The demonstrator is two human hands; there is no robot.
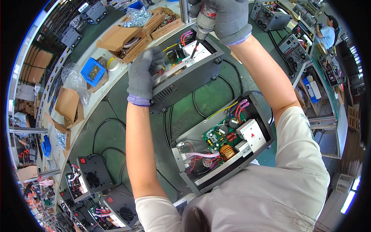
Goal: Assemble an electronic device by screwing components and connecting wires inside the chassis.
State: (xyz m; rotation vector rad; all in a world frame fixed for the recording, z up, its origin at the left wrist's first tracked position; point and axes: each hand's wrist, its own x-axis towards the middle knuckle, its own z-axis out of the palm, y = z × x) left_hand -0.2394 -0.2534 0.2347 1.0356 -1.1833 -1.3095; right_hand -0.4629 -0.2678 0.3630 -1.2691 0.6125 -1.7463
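Note:
My right hand [231,23], in a grey glove, is closed around a power screwdriver [206,24] with a grey and red body. Its long dark bit points down at the near edge of a white metal plate [197,52] inside an open grey metal case [185,83]. My gloved left hand [142,75] is curled over the left end of that case, with fingers bent inward over the parts. Closer to me sits a second open case [222,178]. It holds a green circuit board [216,133], a copper-wound coil [227,152] and coloured wires.
Along the curved bench edge stand cardboard boxes [119,40] of small parts, a blue bin [93,72] of screws and a tape roll [113,63]. Black cables [195,102] loop over the green surface. More units [91,176] lie lower left; a co-worker [329,33] is far right.

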